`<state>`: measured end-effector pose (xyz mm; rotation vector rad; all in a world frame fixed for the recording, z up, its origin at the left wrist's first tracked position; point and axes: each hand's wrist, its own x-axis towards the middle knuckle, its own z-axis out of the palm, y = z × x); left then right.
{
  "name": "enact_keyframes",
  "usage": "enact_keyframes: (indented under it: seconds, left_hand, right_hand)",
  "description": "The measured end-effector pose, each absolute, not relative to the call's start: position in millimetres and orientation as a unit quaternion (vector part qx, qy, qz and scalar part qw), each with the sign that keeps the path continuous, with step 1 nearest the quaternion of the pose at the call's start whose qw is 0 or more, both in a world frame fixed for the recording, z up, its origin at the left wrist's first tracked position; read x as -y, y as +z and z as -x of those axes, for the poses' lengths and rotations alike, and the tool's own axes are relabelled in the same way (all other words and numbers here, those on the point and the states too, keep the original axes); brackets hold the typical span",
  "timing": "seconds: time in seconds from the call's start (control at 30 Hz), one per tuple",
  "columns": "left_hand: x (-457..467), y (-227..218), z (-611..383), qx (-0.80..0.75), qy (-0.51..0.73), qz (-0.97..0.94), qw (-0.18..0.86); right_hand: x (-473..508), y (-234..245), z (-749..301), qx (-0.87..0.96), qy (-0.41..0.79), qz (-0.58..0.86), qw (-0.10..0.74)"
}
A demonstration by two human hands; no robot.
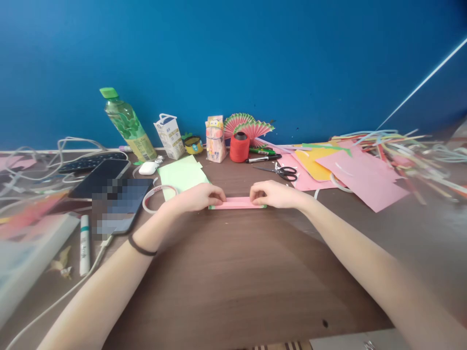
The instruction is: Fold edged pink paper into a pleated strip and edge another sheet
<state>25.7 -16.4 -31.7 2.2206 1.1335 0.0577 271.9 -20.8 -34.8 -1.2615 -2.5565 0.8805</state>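
A narrow folded strip of pink paper (238,203) with green ends lies level on the dark wooden table in front of me. My left hand (204,197) pinches it near its left end, fingers curled down. At the other end, my right hand (268,194) grips it the same way. Just beyond the left hand are light green paper sheets (182,174) and a white tape roll (146,200). Black-handled scissors (286,172) rest past the right hand. Pleated pink paper fans with green edges (251,130) stand against the blue wall.
Along the wall stand a green bottle (129,126), a white carton (170,136), a tissue pack (216,138) and a red thread spool (240,147). Pink sheets (368,180) and several thin strips (397,150) lie right. Phones (98,179), a marker (84,245) and cables lie left.
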Motion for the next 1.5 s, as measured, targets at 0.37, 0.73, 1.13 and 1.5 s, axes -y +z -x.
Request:
enact_keyframes:
  seconds: [0.37,0.73,1.13,1.5]
  left_hand:
    - [13.1,-35.9,-22.8,-0.436,0.028,-0.837,0.330]
    - [16.3,-33.0,-26.6,-0.432,0.012,-0.835,0.340]
    - [17.0,-34.0,-26.8,-0.427,0.014,-0.840,0.334]
    - [16.6,-34.2,-26.5,-0.423,0.017,-0.833,0.356]
  right_hand:
    - [15.8,-42.3,-274.8,0.845,0.325,0.418,0.078]
    - [15.4,-43.3,-275.9,0.853,0.325,0.404,0.062]
    - [14.6,-46.4,-276.6,0.879,0.286,0.378,0.046]
    - [13.9,-48.0,-277.3,0.872,0.300,0.385,0.038]
